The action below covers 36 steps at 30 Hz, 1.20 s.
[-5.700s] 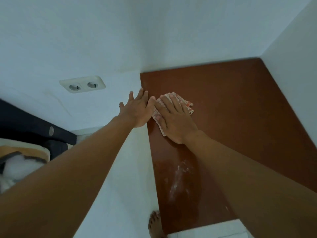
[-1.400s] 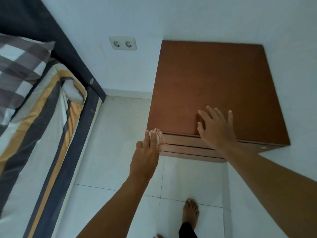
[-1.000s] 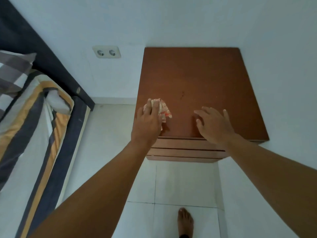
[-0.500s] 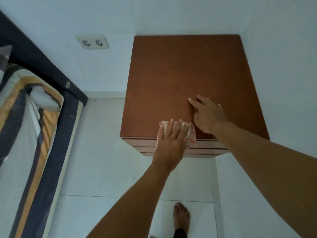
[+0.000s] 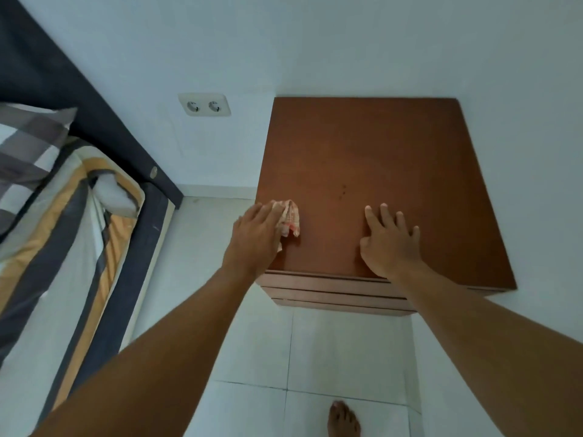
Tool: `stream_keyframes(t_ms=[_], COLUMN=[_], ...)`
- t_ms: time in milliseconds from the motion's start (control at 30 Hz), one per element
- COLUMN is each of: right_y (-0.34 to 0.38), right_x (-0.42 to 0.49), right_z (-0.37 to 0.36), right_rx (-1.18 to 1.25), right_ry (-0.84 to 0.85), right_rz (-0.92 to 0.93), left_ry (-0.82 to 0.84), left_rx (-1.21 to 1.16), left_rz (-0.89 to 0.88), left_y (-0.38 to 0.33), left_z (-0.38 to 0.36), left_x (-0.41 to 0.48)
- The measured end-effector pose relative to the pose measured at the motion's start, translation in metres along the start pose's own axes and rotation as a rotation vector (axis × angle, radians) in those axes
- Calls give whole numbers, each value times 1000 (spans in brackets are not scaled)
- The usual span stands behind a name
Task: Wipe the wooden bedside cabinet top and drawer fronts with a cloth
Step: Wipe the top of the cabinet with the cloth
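- The cloth (image 5: 289, 219) is gripped in the left hand (image 5: 255, 238). It is bunched under the fingers and pressed onto the near-left part of the cabinet top (image 5: 394, 146), just inside the left edge.
- The right hand (image 5: 389, 244) is laid flat on the top near the front edge, with fingers spread and nothing held. It is judged to be a brace.
- With the cloth wadded so small, only a narrow strip is likely to be covered per pass, so streaks or missed patches could be left.
- A stroke carried leftward could take the cloth over the edge, and dust could be dropped onto the floor tiles (image 5: 347, 348).
- The patch under the right palm could be skipped unless that hand is lifted.
- The small dark specks (image 5: 343, 189) might be smeared rather than lifted.
- The drawer fronts (image 5: 331, 294) are not being wiped at this moment.
- The cloth is seen as thin, soft and crumpled, pale with red markings.
- The top is a flat, square, reddish-brown panel with a smooth matt finish and sharp edges.
- The drawer fronts appear as stacked wooden bands divided by dark gaps.
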State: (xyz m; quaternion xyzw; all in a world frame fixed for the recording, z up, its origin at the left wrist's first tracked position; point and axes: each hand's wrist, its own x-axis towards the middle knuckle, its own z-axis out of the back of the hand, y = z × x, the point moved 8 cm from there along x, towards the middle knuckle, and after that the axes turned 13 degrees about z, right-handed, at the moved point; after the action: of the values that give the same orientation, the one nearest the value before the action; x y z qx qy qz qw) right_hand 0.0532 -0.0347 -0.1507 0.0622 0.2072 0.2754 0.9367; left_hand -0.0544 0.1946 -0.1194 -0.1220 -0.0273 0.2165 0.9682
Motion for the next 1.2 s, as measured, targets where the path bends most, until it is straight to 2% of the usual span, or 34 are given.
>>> stream_keyframes(t_ms=[100,200,267,333,433,667,733,800,867,933,1000,1067,1200], right_y=[-4,-6,-7,-8,-7,0,16,41,63,78,93,108,129], right_x=[0,3,5,5,3,-2,-13,-33,-52,-69,-83,-99,-121], right_z=[-3,-5,-7,-7,-4,9,18,27,27,22,13,1,-23], right_rx=[-28,-40,-55,-72,-72,-126,-106,-52,24,185,412,678,1064], right_ry=[-59,-87,-93,-87,-46,108,53,-77,-171,-189,-167,-144,-134], right_rz=[21,37,41,45,51,10,69,193,291,315,304,257,70], left_ry=[33,144,185,155,122,199,227,285,329,290,251,214,161], left_rx=[18,74,100,88,119,115,88,28,5,-35,-233,-403,-533], left_rz=[103,186,226,245,198,24,-9,-14,-28,-41,14,67,61], left_y=[0,-1,-1,-2,-3,-12,-10,-13,-14,-14,-12,-12,-24], left_z=[-3,-26,-43,-53,-53,-49,-48,-37,-27,-11,10,31,67], left_x=[46,74,74,60,25,-74,-93,-107,-117,-121,-121,-124,-135])
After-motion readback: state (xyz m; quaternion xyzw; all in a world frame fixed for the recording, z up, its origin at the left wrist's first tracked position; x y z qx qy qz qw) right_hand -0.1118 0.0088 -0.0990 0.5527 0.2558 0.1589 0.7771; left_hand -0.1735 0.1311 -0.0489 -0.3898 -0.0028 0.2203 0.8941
